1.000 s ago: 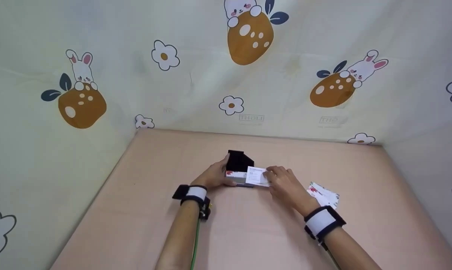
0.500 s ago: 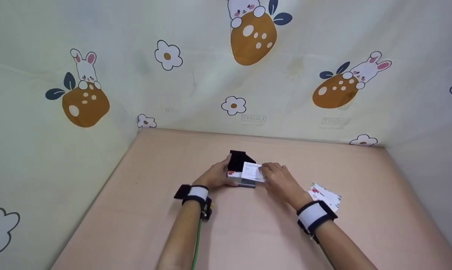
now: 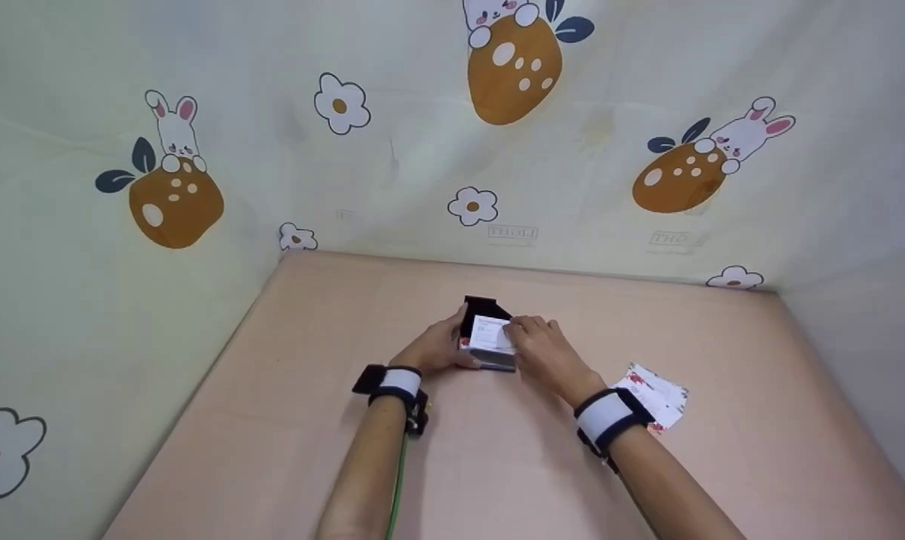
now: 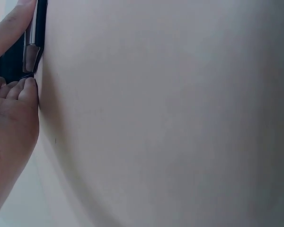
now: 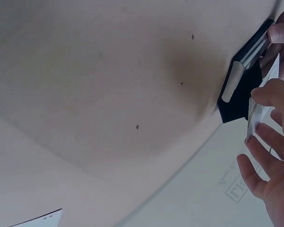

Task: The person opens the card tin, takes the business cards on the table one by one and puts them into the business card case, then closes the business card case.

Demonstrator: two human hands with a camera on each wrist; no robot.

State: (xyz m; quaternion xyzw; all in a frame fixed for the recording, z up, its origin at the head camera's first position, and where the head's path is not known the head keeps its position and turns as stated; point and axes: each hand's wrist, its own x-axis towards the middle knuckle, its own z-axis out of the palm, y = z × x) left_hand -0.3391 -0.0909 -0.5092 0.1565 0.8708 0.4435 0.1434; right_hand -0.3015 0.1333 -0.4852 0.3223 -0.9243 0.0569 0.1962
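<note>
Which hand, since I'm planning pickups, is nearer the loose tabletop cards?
Right. The right hand is left of the loose cards, holding another card; the left hand is farther left, gripping the black case.

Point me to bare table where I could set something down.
Bare table lies between the forearms, nearer than the black case; left of the left hand; and right of the loose cards. Crowded: around the case, with the right hand and held card; also the cards by the right wristband.
</note>
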